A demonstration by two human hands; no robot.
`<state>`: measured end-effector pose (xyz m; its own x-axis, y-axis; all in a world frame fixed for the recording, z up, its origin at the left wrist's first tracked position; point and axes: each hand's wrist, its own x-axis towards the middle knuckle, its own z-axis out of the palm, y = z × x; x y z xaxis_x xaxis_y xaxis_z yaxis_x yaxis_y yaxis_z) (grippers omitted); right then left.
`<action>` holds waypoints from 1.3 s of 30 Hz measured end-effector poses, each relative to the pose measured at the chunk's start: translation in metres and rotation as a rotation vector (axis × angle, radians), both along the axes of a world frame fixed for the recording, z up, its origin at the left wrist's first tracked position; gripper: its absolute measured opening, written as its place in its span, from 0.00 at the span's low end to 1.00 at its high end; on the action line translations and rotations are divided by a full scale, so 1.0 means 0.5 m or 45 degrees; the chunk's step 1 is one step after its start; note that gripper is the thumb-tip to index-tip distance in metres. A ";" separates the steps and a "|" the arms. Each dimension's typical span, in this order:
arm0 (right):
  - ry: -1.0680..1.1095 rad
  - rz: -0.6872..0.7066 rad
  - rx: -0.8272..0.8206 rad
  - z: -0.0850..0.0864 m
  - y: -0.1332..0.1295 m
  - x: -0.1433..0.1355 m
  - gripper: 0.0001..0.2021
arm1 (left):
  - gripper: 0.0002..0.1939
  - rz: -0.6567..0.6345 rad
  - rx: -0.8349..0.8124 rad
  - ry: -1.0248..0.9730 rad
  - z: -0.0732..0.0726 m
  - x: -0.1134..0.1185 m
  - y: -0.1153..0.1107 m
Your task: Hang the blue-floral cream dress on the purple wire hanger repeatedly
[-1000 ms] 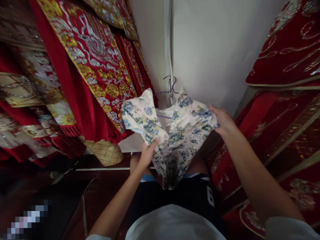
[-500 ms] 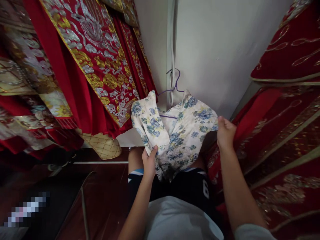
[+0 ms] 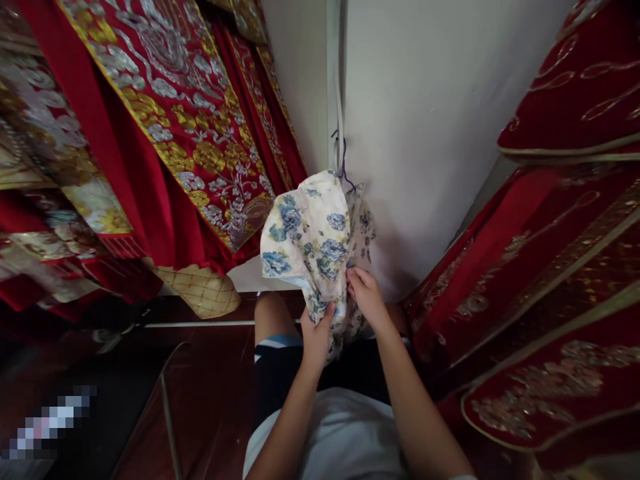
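Hanging before the pale wall [image 3: 415,100], the floral-print top [image 3: 320,233] sits at the middle of the view, white with blue roses, its lower part bunched just above the person's lap. The left hand [image 3: 317,337] grips it low on the left side, thumb over the cloth and fingers closed on it. The right hand [image 3: 367,293] pinches the front, its fingers drawn narrow on the fabric. Above, a purple hanger [image 3: 345,163] shows its hook beside a white cable [image 3: 339,113]; what bears the hook is unclear.

Below lie dark shorts [image 3: 280,373] trimmed in blue and white, and a white shirt [image 3: 345,433]. Left hangs a red embroidered garment [image 3: 200,133] in gold and silver, near a quilted-look gold cloth [image 3: 205,293]. Right are red beaded garments [image 3: 540,387]. Low at left, a pixelated patch [image 3: 55,420] above the dark floor [image 3: 220,380] is unreadable.
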<state>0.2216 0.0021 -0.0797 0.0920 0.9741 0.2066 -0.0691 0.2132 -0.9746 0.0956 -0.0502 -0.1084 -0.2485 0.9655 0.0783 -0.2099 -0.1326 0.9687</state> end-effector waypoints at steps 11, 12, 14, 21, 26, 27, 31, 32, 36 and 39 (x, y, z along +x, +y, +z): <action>0.098 0.163 -0.082 0.054 -0.078 0.005 0.15 | 0.20 0.410 0.676 0.700 0.021 -0.003 0.020; 0.075 0.190 -0.082 0.057 -0.081 0.006 0.15 | 0.17 0.346 0.688 0.787 0.027 0.007 0.026; 0.022 0.228 -0.074 0.061 -0.083 0.010 0.16 | 0.09 0.187 0.706 0.835 0.035 0.022 0.041; 0.073 0.209 -0.083 0.128 -0.030 0.059 0.18 | 0.07 -0.187 0.826 0.835 0.039 0.028 0.070; 0.232 0.112 -0.101 0.235 0.079 0.057 0.13 | 0.09 -0.312 0.754 1.053 0.048 0.013 0.087; 0.259 0.096 -0.098 0.255 0.099 0.052 0.12 | 0.09 -0.325 0.729 1.086 0.048 0.010 0.091; 0.335 -0.036 -0.051 0.316 0.150 0.039 0.12 | 0.08 -0.410 0.658 1.277 0.040 0.002 0.094; 0.344 -0.061 -0.048 0.324 0.154 0.038 0.12 | 0.08 -0.444 0.658 1.342 0.039 0.001 0.093; 0.322 -0.057 0.011 0.329 0.143 0.037 0.12 | 0.06 -0.627 0.708 1.586 0.076 -0.010 0.099; 0.250 -0.082 0.099 0.318 0.119 0.034 0.12 | 0.07 -0.568 0.831 1.460 0.155 -0.020 0.132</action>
